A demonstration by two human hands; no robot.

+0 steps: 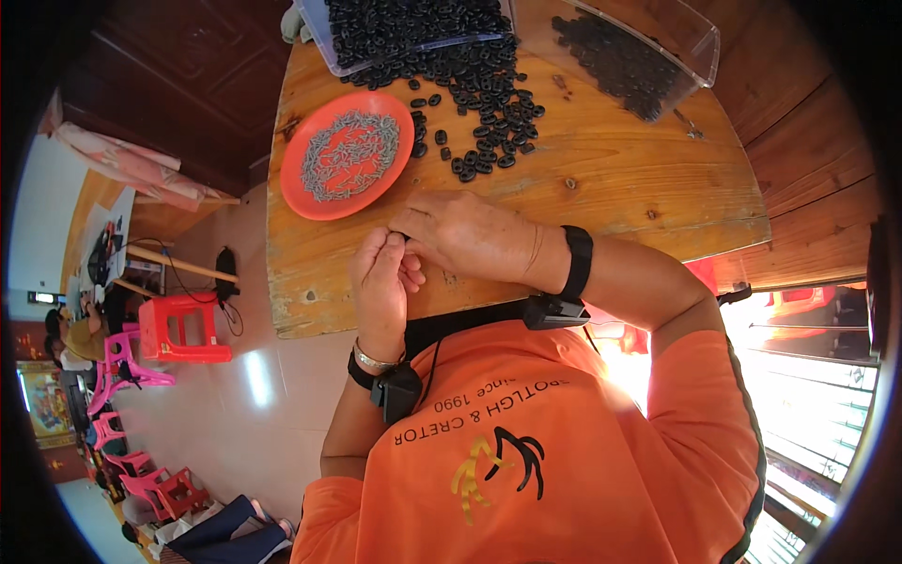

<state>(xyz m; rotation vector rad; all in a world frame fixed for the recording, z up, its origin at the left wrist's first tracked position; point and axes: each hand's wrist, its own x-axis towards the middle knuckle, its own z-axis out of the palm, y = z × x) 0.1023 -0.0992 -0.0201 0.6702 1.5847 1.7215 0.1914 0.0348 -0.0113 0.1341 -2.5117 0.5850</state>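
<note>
My left hand (381,282) and my right hand (465,235) meet over the near part of the wooden table. A small black piece (405,237) shows between the fingertips of my left hand, which are pinched together. My right hand bends over it from the right, its fingers closed at the same spot; what they hold is hidden. Just beyond my hands sits a red plate (294,179) with many small silver screw-like pins (348,155). Loose black oval pieces with holes (493,132) are spread to the right of the plate.
A clear bin (343,56) at the far edge spills black pieces onto the wooden table (620,179). Another clear box (700,56) with dark pieces lies at the far right. A red stool (188,329) stands on the floor to the left, with pink chairs (117,367) and a seated person beyond.
</note>
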